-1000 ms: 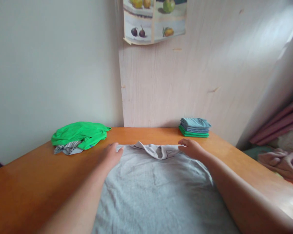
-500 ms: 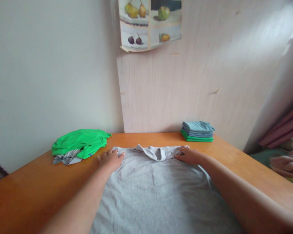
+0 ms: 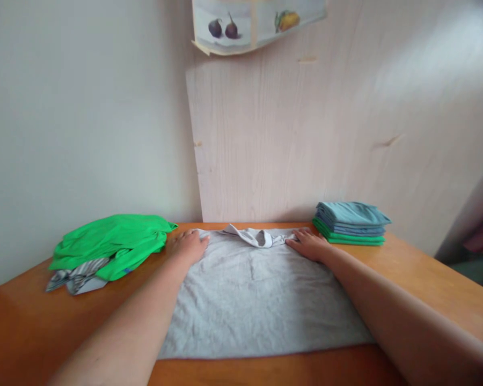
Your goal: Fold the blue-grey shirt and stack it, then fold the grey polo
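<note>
Shirt (image 3: pixel 265 305), grey, collared, lies flat mid-table (image 3: pixel 422 276), collar (image 3: pixel 247 236) at far edge. Left hand (image 3: pixel 190 246) palm-down on far left corner, right hand (image 3: pixel 309 245) palm-down on far right corner; both flat, fingers spread. Green garment (image 3: pixel 112 241) bunched over striped cloth (image 3: pixel 86 271) at left; folded stack (image 3: pixel 352 222), blue over green, near right hand.

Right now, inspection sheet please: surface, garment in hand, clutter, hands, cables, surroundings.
Surface: orange-brown tabletop, no spills seen.
Garment in hand: gray shirt spread out, collar at far edge.
Clutter: crumpled green garment over striped cloth, left; stack of folded clothes, far right.
Hands: left hand and right hand rest on the shirt's far corners.
Cables: nothing seen.
Surroundings: pale wall, wood-grain panel, fruit picture cut off at the top.
</note>
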The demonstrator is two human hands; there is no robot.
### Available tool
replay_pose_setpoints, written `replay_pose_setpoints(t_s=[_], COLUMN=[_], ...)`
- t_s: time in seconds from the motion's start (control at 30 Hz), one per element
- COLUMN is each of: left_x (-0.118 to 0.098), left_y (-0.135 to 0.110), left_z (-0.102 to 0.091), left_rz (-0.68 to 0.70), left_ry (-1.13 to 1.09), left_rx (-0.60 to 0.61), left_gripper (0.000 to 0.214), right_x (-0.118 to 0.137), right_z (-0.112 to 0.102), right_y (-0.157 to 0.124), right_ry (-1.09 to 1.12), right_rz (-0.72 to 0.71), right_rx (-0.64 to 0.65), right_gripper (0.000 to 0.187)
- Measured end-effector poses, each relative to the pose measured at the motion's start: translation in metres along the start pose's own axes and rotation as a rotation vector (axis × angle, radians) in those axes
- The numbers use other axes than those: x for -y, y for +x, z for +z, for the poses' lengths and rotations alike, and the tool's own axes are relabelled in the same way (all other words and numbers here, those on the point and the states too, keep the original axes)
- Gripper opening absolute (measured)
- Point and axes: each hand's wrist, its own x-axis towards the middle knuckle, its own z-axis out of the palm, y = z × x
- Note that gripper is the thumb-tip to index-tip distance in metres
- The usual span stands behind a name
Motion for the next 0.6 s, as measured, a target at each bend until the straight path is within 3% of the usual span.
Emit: replay_pose_setpoints(t_s=[0.13, 0.23, 0.33, 0.43, 0.6], left_x=[-0.005, -0.001, 0.01, 0.022, 0.026], left_y=[0.007, 0.011, 0.02, 0.03, 0.035], left_z=[-0.005, -0.004, 0.001, 0.007, 0.01], left_rz=[0.069, 0.038, -0.035, -0.083, -0.163], left_ry=[0.015, -0.049, -0.187, -0.286, -0.347], left_rx=[-0.07, -0.038, 0.006, 0.021, 0.055], left_gripper=[0.051, 0.042, 0.038, 0.036, 0.015], right_x=[0.008, 0.022, 0.041, 0.056, 0.068], right_z=[-0.011, -0.021, -0.026, -0.025, -0.02], right_y=[0.01, 0.011, 0.009, 0.008, 0.016], right_ry=[-0.018, 0.024, 0.105, 0.113, 0.146], right_rz=[-0.009, -0.184, -0.318, -0.318, -0.249], right_rx=[-0.085, -0.113, -0.042, -0.041, -0.09], right_gripper=[0.073, 0.07, 0.067, 0.056, 0.034])
